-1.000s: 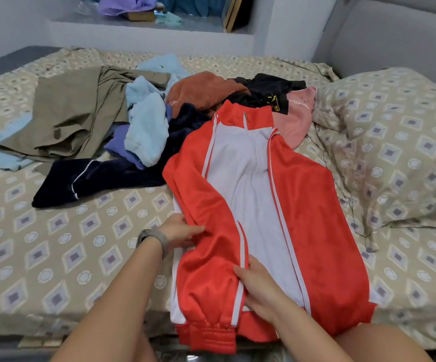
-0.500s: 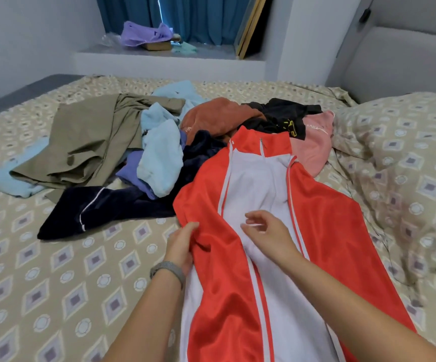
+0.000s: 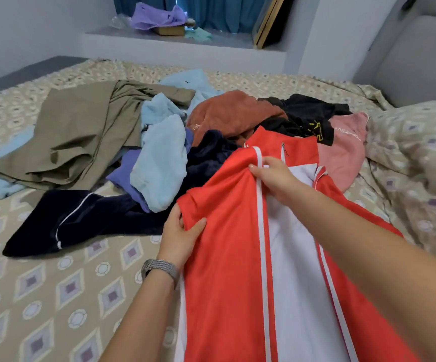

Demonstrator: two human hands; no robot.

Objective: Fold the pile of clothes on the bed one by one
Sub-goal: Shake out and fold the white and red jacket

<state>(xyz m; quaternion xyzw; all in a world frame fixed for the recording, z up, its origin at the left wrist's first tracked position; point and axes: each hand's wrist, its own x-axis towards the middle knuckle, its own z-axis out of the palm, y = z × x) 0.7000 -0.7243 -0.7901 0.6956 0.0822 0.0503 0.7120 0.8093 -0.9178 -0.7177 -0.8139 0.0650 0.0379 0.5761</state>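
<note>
Head view shows the red and white zip-up track jacket (image 3: 227,270) spread along the near edge of the patterned bed (image 3: 42,296), the unfolded pile of clothes (image 3: 159,142) beyond it mid-bed. Both hands are clamped on the jacket — left hand (image 3: 180,239) pinching the left shoulder edge, right hand (image 3: 274,176) gripping cloth by the collar stripe. Likely step: squaring the shoulder; next, a level fold inward. Hem and sleeves are cut off below.

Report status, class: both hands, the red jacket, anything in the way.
Left hand grips red jacket edge; right hand pinches near collar. Jacket flat on bed. Unfolded pile crowds its top.
</note>
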